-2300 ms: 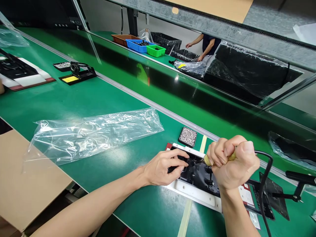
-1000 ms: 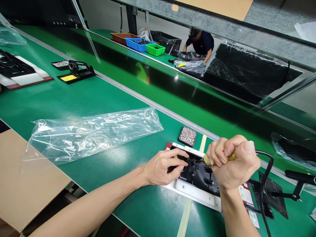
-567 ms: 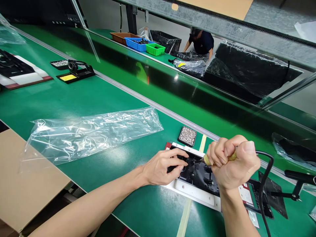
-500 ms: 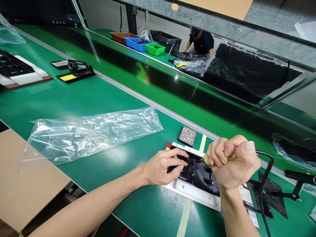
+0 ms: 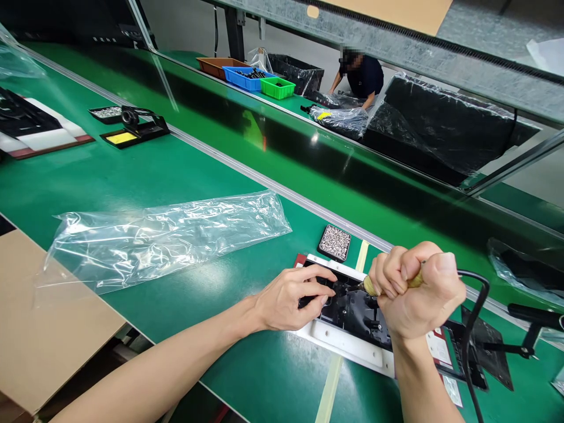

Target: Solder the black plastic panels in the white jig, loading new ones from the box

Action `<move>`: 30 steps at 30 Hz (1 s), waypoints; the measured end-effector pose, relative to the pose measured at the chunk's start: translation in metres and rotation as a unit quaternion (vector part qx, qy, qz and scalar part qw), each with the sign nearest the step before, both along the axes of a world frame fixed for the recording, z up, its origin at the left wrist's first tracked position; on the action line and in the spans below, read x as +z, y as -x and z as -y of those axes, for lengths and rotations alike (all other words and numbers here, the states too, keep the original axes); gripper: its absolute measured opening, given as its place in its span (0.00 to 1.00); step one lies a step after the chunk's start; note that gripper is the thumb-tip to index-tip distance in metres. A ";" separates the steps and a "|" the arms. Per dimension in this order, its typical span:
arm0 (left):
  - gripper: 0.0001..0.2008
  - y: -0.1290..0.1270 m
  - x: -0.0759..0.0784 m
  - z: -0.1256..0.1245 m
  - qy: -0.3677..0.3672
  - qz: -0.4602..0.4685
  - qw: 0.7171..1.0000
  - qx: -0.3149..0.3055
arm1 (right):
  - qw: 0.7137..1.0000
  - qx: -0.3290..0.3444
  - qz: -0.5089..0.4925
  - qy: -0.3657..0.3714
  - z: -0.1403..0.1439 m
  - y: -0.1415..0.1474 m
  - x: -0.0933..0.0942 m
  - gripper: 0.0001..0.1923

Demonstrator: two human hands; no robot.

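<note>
My right hand (image 5: 418,291) is wrapped in a fist around the yellowish handle of a soldering iron (image 5: 369,286). A black cord leaves the iron behind the fist and hangs down at the right. The iron's tip points left, down into a black plastic part (image 5: 352,308) with moulded posts. This part lies in a white fixture (image 5: 348,346) on the green bench. Over the part's left end is my left hand (image 5: 295,296), fingers bent and apart, fingertips close to the iron's tip. Nothing shows between those fingers. Whether the tip touches the part I cannot tell.
Just behind the fixture sits a small black tray of metal bits (image 5: 335,242). A clear plastic bag (image 5: 176,241) covers the bench's middle left. A black iron stand (image 5: 524,335) is at the right, another stand (image 5: 134,129) at the far left. A person (image 5: 363,76) works beyond the divider.
My hands, the soldering iron and the black part look unmoved. Across the divider, the person's arms have shifted slightly over the wrapped things.
</note>
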State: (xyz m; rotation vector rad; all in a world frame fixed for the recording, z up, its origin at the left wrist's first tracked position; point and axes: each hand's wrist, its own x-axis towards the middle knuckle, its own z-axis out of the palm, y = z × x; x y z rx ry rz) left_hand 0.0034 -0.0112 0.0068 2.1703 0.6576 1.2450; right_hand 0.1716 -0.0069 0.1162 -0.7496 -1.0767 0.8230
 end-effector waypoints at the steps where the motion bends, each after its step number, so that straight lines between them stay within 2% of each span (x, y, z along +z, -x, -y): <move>1: 0.13 0.000 0.000 0.000 0.001 0.000 1.000 0.001 | 1.000 0.001 0.000 -0.001 0.000 0.000 0.000 0.24; 30: 0.13 0.001 0.000 0.000 0.006 -0.004 1.000 -0.002 | 1.000 0.005 0.000 0.004 0.002 0.000 -0.002 0.24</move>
